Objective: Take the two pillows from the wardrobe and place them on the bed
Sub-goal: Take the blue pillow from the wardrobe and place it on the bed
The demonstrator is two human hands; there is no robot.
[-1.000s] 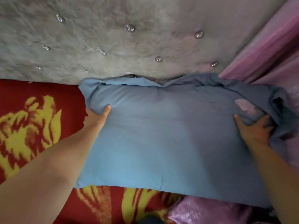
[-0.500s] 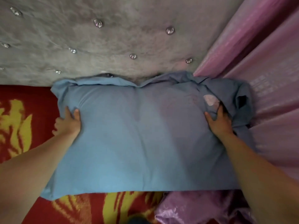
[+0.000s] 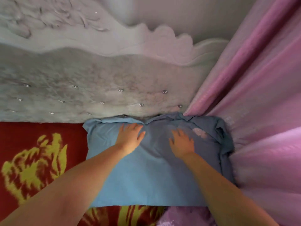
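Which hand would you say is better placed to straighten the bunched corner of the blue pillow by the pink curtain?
The right hand: it lies flat on the blue pillow just beside the bunched corner near the pink curtain. The left hand rests farther away, toward the middle.

A blue pillow (image 3: 146, 173) lies on the bed's red and yellow blanket (image 3: 32, 160), its far edge touching the grey tufted headboard (image 3: 97, 88) at 12 o'clock. The left hand (image 3: 130, 138) and the right hand (image 3: 182, 143) rest flat, fingers spread, side by side on the pillow's upper half. A pink curtain (image 3: 260, 95) hangs at 3 o'clock, touching the pillow's crumpled right end.
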